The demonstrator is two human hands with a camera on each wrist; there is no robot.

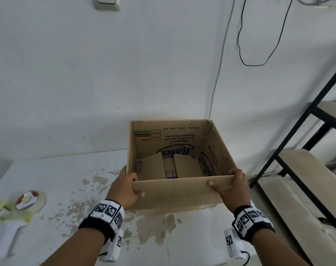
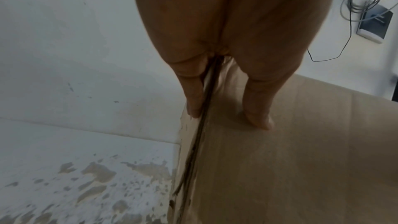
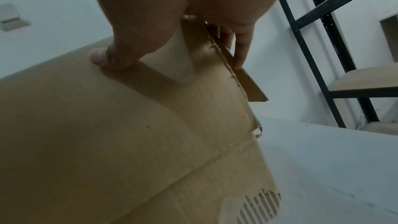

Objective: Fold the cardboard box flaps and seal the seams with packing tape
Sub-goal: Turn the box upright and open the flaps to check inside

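A brown cardboard box (image 1: 175, 194) with printed inner walls stands open-topped on the white table (image 1: 57, 179). Two small inner flaps (image 1: 153, 166) stick up inside at the bottom, and a gap shows between them. My left hand (image 1: 128, 186) grips the near left corner, thumb on the near wall. My right hand (image 1: 230, 184) grips the near right corner, thumb on the outside. In the left wrist view the fingers (image 2: 193, 101) straddle the corner edge of the box (image 2: 280, 168). In the right wrist view the thumb (image 3: 101, 57) presses on the box wall (image 3: 107, 142). A tape dispenser (image 1: 19, 206) lies at the table's left.
The table's surface is chipped and stained near the box. The white wall (image 1: 125, 73) stands close behind, with a hanging black cable (image 1: 259, 62). A black metal shelf rack (image 1: 297, 150) with wooden boards stands at the right.
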